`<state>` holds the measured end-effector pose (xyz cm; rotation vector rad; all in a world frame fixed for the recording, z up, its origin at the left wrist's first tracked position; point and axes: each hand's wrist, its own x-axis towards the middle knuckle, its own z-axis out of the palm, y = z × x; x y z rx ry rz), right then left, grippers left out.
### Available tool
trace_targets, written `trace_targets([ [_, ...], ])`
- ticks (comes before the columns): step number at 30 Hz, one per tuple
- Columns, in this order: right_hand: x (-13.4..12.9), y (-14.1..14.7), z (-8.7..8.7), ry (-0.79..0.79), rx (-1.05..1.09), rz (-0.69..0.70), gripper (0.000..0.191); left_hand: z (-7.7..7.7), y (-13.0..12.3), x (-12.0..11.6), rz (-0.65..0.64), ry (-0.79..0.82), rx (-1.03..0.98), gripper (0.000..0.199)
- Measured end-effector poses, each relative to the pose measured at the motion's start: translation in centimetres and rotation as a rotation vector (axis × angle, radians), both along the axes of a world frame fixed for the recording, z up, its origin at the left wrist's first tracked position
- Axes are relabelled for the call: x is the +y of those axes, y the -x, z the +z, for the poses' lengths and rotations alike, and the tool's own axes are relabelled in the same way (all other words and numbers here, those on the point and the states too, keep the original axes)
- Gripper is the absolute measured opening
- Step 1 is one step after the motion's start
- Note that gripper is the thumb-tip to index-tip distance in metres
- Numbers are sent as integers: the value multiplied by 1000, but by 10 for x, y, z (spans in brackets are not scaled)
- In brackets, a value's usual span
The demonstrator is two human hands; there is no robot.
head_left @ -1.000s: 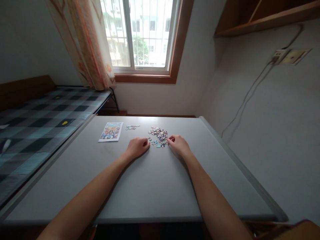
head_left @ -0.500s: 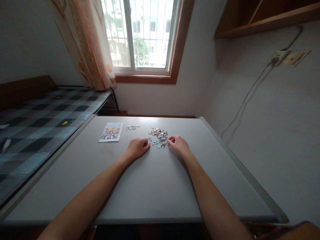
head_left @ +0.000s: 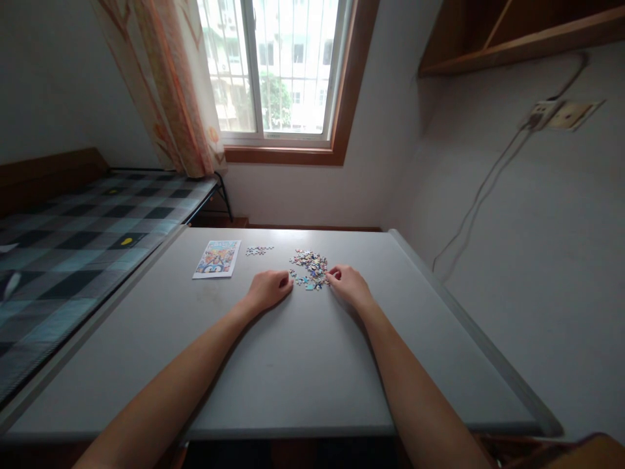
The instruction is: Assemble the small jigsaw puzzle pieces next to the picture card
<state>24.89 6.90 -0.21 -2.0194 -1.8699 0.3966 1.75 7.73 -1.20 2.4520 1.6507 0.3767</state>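
Observation:
A loose heap of small jigsaw puzzle pieces (head_left: 312, 262) lies on the pale table (head_left: 293, 365), between my two hands. My left hand (head_left: 269, 288) rests on the tabletop at the heap's left edge, fingers curled in; whatever they may hold is hidden. At the right edge, my right hand (head_left: 349, 283) has its thumb and fingertips drawn together against the pieces. Whether a piece is pinched there is too small to make out. A joined strip of puzzle pieces (head_left: 258, 250) lies farther back on the left. Beside it is a printed picture card (head_left: 217, 259) with a colourful cartoon scene.
A bed with a checked cover (head_left: 97, 221) stands along the table's left side. Behind the table are a window (head_left: 278, 71) and an orange curtain (head_left: 166, 85). On the right wall, a cable (head_left: 476, 202) hangs from a socket (head_left: 544, 116) below a wooden shelf (head_left: 522, 49).

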Motion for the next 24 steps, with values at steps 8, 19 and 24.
trace_targets([
  [8,-1,1,3,17,-11,-2,25,0,0,0,-13,-23,-3,33],
  [19,-2,1,4,21,-13,-2,25,-1,0,1,-1,-12,13,35],
  [24,-1,1,4,24,-9,-6,25,-1,0,1,-8,-24,7,34],
])
